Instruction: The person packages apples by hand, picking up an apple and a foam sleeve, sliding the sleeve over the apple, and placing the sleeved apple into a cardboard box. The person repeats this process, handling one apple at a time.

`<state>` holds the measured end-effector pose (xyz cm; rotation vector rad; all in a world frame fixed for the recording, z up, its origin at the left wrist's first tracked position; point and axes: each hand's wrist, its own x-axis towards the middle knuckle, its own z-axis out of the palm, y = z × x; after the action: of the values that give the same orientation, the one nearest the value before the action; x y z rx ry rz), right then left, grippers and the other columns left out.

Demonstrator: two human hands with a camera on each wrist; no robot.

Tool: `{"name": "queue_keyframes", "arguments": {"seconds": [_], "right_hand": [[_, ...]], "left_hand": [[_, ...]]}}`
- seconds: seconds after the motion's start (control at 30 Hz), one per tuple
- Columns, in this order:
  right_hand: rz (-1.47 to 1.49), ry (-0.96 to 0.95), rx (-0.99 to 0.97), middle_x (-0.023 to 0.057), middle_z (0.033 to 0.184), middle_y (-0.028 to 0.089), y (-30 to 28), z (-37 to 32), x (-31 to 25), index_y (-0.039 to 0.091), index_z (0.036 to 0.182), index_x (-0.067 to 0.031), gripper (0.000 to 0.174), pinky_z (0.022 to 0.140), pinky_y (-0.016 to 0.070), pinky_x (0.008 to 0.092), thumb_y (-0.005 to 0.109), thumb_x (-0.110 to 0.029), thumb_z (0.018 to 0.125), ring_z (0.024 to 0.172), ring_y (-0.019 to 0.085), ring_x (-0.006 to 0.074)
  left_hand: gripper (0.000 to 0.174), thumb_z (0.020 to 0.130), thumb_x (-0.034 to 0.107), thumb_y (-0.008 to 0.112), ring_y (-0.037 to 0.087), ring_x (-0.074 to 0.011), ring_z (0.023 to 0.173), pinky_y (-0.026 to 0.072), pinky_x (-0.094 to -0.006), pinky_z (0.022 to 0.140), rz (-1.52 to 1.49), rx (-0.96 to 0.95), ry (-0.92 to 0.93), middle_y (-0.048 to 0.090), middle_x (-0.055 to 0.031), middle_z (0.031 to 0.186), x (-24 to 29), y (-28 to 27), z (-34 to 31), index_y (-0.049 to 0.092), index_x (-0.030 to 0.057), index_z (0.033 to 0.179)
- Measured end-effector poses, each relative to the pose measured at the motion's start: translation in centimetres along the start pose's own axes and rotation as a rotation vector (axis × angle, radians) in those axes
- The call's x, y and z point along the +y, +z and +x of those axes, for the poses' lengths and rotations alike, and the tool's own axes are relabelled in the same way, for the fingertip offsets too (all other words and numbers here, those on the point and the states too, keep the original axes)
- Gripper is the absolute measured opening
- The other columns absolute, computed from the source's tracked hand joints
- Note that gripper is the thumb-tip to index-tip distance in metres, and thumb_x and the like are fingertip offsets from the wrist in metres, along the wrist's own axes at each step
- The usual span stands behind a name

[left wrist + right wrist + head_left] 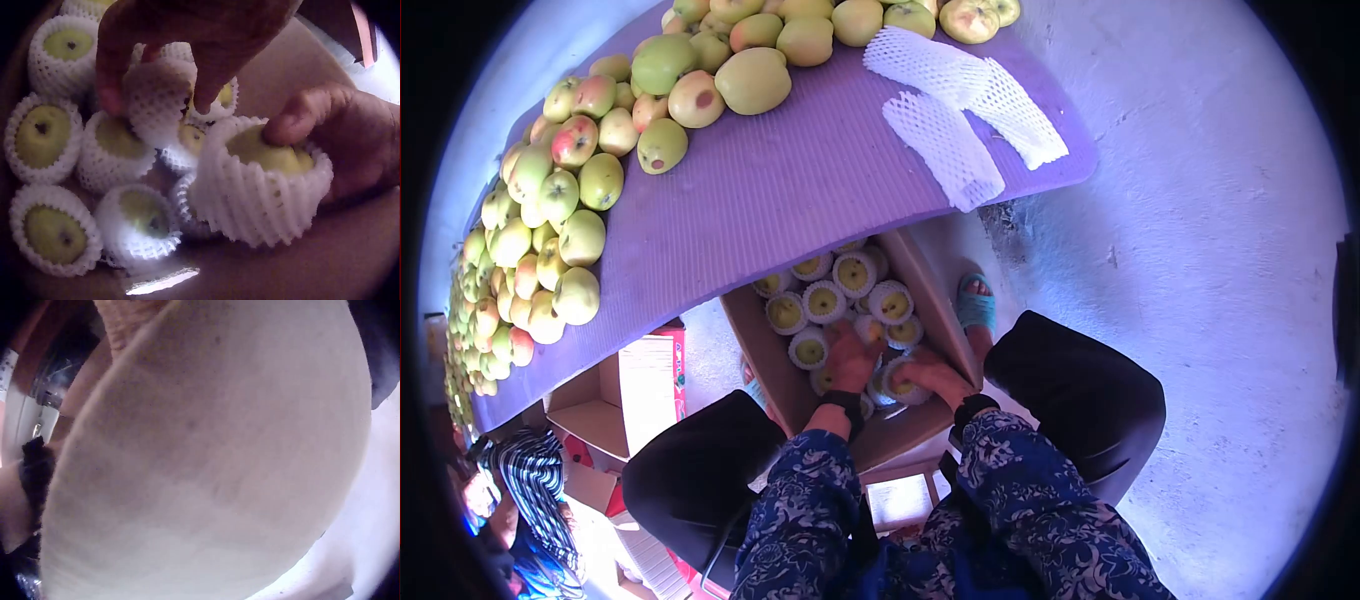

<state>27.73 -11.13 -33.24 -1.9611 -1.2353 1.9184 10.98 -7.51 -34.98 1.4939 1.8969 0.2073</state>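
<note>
From above, you can reach into the open cardboard box (932, 295). The purple tabletop (770, 190) covers its far end, your knees (1065, 385) flank it, and foam-netted fruit (823, 301) crowds the inside.

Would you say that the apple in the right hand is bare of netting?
No, the right hand holds an apple wrapped in a white foam net.

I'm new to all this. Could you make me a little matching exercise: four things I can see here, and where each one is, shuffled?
Things:
1. Bare apples
2. Apples in white foam nets
3. Empty foam nets
4. Sandal

Places:
A. Inside the cardboard box
B. Worn on a foot beside the box
C. Heaped along the far and left edges of the purple surface
D. Lying near the purple surface's right end

Right pairs: 1-C, 2-A, 3-D, 4-B
</note>
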Motion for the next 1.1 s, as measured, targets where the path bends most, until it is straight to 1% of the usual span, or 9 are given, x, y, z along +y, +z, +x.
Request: {"name": "queue_keyframes", "arguments": {"seconds": [0.1, 0.3, 0.4, 0.5, 0.7, 0.8, 0.87, 1.0, 1.1], "right_hand": [[0.099, -0.068, 0.073, 0.0205, 0.123, 0.056, 0.6, 0.4, 0.3, 0.06, 0.113, 0.0, 0.061, 0.098, 0.0407, 0.0337, 0.072, -0.033, 0.063, 0.119, 0.051, 0.0303], [0.054, 0.019, 0.092, 0.0214, 0.124, 0.055, 1.8, 2.3, 0.9, 0.059, 0.114, 0.0023, 0.064, 0.098, 0.0412, 0.0343, 0.073, -0.034, 0.063, 0.119, 0.051, 0.0311], [0.222, -0.009, 0.091, 0.0222, 0.126, 0.054, 1.5, 1.7, 0.1, 0.058, 0.115, 0.0044, 0.069, 0.098, 0.0417, 0.0345, 0.074, -0.036, 0.061, 0.119, 0.052, 0.0311], [0.165, 0.085, 0.119, 0.0239, 0.125, 0.055, 1.7, 2.3, -0.4, 0.059, 0.113, 0.0062, 0.071, 0.098, 0.042, 0.0341, 0.076, -0.036, 0.058, 0.12, 0.052, 0.0303], [0.121, 0.037, 0.073, 0.0273, 0.122, 0.057, 1.8, 3.7, 1.5, 0.052, 0.119, 0.0113, 0.082, 0.096, 0.0444, 0.0352, 0.077, -0.031, 0.054, 0.116, 0.055, 0.0342], [-0.102, 0.089, -0.027, 0.0214, 0.121, 0.058, 0.8, 1.5, -1.7, 0.057, 0.117, 0.0056, 0.074, 0.092, 0.0452, 0.0352, 0.077, -0.035, 0.059, 0.112, 0.057, 0.0303], [-0.147, 0.104, -0.054, 0.022, 0.121, 0.058, 0.9, 1.5, -2.7, 0.057, 0.117, 0.0056, 0.075, 0.091, 0.0462, 0.0362, 0.078, -0.037, 0.059, 0.112, 0.057, 0.0306], [-0.161, 0.166, -0.073, 0.023, 0.121, 0.056, 1.2, 1.8, -3.4, 0.054, 0.119, 0.0063, 0.079, 0.087, 0.0483, 0.039, 0.078, -0.037, 0.058, 0.11, 0.057, 0.0315], [-0.22, 0.125, -0.056, 0.0238, 0.122, 0.056, 1.8, 2.7, -2.6, 0.05, 0.122, 0.0083, 0.083, 0.084, 0.0494, 0.041, 0.078, -0.036, 0.058, 0.109, 0.056, 0.0322]], "left_hand": [[0.076, 0.07, 0.037, 0.079, 0.055, -0.0469, 0.105, 0.0473, -0.0495, 0.087, 0.004, 0.038, -0.028, 0.045, -0.0295, 0.123, -0.3, 0.3, -0.1, 0.039, 0.0039, 0.125], [0.064, 0.076, 0.03, 0.072, 0.055, -0.047, 0.101, 0.0478, -0.0517, 0.082, -0.002, 0.121, 0.028, 0.046, -0.0268, 0.119, -2.8, 0.0, -0.7, 0.04, 0.0064, 0.126], [0.056, 0.079, 0.025, 0.069, 0.057, -0.0471, 0.098, 0.0487, -0.0525, 0.079, 0.02, 0.137, 0.045, 0.047, -0.0282, 0.116, -1.9, -1.1, -1.5, 0.041, 0.0065, 0.125], [0.055, 0.08, 0.024, 0.068, 0.058, -0.0468, 0.095, 0.0487, -0.0524, 0.078, 0.04, 0.172, 0.066, 0.048, -0.0278, 0.114, -2.2, -1.3, -1.7, 0.042, 0.007, 0.125], [0.047, 0.08, 0.021, 0.068, 0.058, -0.0466, 0.091, 0.0479, -0.0517, 0.077, 0.019, 0.226, 0.129, 0.053, -0.0271, 0.106, -3.1, -1.5, -0.5, 0.047, 0.0047, 0.119], [0.043, 0.079, 0.019, 0.068, 0.058, -0.0464, 0.091, 0.0476, -0.051, 0.077, -0.017, 0.222, 0.209, 0.057, -0.0272, 0.099, -4.2, -1.3, 0.2, 0.051, 0.0014, 0.114], [0.041, 0.078, 0.018, 0.068, 0.058, -0.0463, 0.09, 0.0474, -0.0507, 0.078, -0.035, 0.22, 0.248, 0.059, -0.027, 0.095, -4.8, -1.2, 0.9, 0.052, -0.0006, 0.112], [0.04, 0.078, 0.018, 0.067, 0.059, -0.0449, 0.092, 0.0474, -0.05, 0.079, -0.059, 0.163, 0.283, 0.061, -0.0271, 0.096, -5.2, -1.7, 1.4, 0.053, -0.0027, 0.11], [0.04, 0.079, 0.019, 0.066, 0.059, -0.0441, 0.094, 0.0475, -0.0496, 0.08, -0.084, 0.166, 0.286, 0.062, -0.0276, 0.097, -4.8, -1.8, 1.4, 0.053, -0.0027, 0.109]]}}
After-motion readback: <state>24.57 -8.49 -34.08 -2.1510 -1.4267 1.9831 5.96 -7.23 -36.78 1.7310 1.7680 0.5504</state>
